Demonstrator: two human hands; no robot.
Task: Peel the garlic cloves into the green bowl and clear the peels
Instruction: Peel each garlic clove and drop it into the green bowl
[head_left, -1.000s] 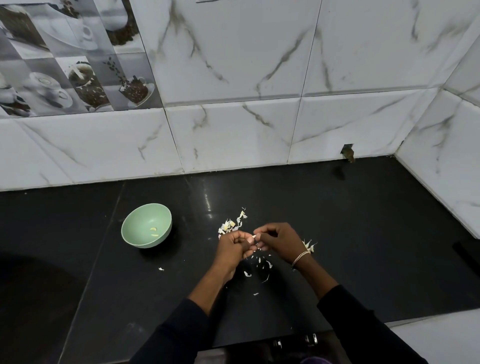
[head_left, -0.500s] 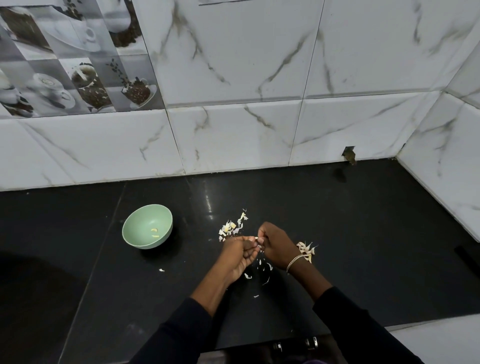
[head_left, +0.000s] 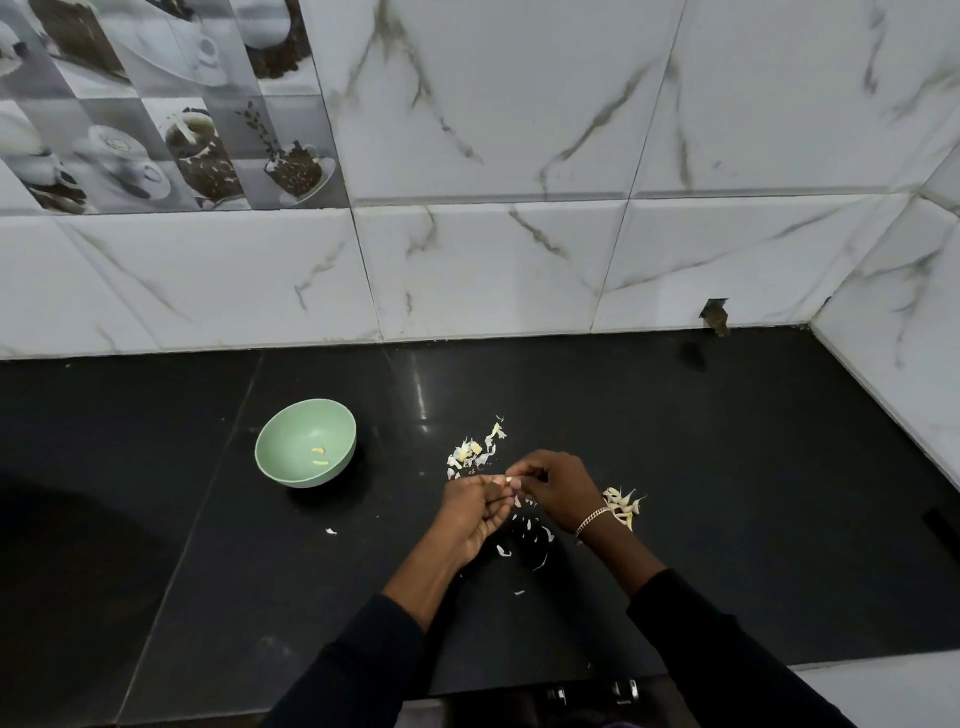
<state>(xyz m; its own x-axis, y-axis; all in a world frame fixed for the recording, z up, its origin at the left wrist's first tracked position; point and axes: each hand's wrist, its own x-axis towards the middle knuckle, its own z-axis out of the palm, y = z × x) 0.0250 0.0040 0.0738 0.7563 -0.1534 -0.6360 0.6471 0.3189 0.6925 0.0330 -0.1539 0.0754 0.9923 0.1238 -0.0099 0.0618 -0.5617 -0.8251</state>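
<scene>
A green bowl (head_left: 291, 441) stands on the black counter (head_left: 727, 467), with two peeled garlic cloves (head_left: 319, 455) inside. To its right, my left hand (head_left: 475, 512) and my right hand (head_left: 558, 486) meet above the counter and pinch one small garlic clove (head_left: 511, 481) between their fingertips. Just behind the hands lies a pile of garlic pieces and skins (head_left: 475, 449). Another small pile (head_left: 623, 504) sits by my right wrist. Loose white peel bits (head_left: 530, 540) are scattered under the hands.
A single peel scrap (head_left: 330, 531) lies left of my left hand. White marble tiles form the back wall (head_left: 493, 260) and the right side wall (head_left: 904, 322). The counter's front edge (head_left: 519, 686) runs just below my forearms.
Both hands have stayed together on the clove, with my right hand's fingers shifting slightly on it. The bowl and piles have not moved.
</scene>
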